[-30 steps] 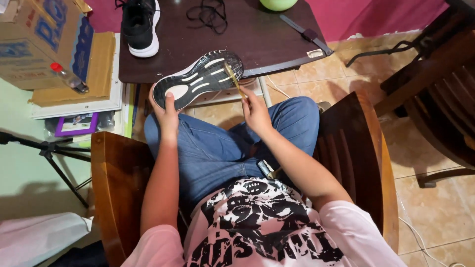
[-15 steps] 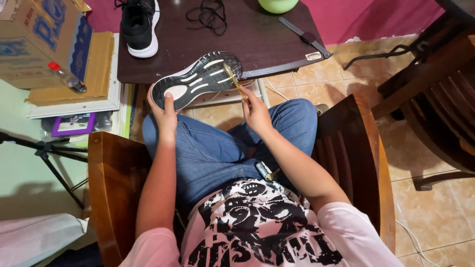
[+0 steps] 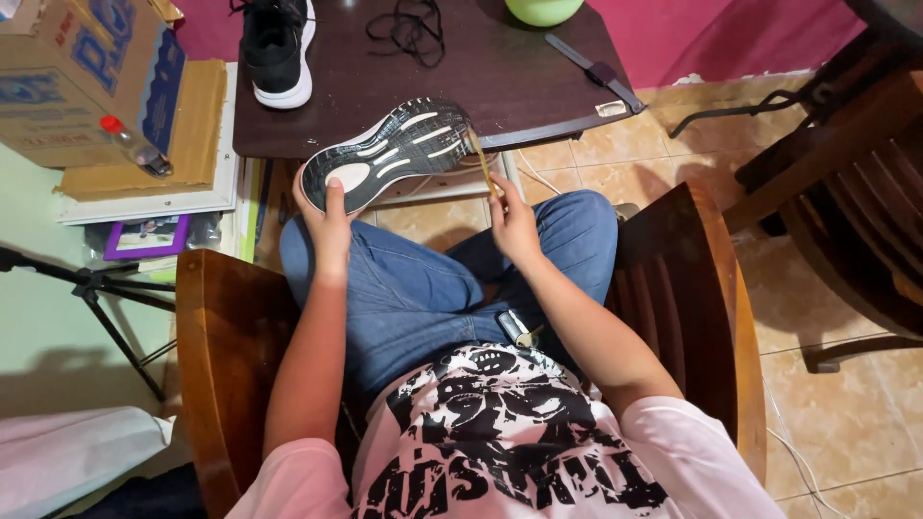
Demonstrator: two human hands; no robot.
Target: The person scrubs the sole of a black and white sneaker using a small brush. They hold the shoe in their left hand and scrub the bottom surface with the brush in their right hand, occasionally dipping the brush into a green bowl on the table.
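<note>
While the person sits in a wooden chair (image 3: 231,327) with knees toward the dark worktop (image 3: 519,86), the head view shows the left hand (image 3: 329,219) clenched on the heel end of an upturned shoe (image 3: 389,154), its black and white sole facing up at the worktop's near edge. The right hand (image 3: 511,219) pinches a thin yellowish stick (image 3: 481,163) whose tip touches the sole's toe end. A second black shoe (image 3: 277,48) stands upright farther back on the worktop, with loose black laces (image 3: 409,27) beside it. A cardboard box (image 3: 87,77) sits to the left.
</note>
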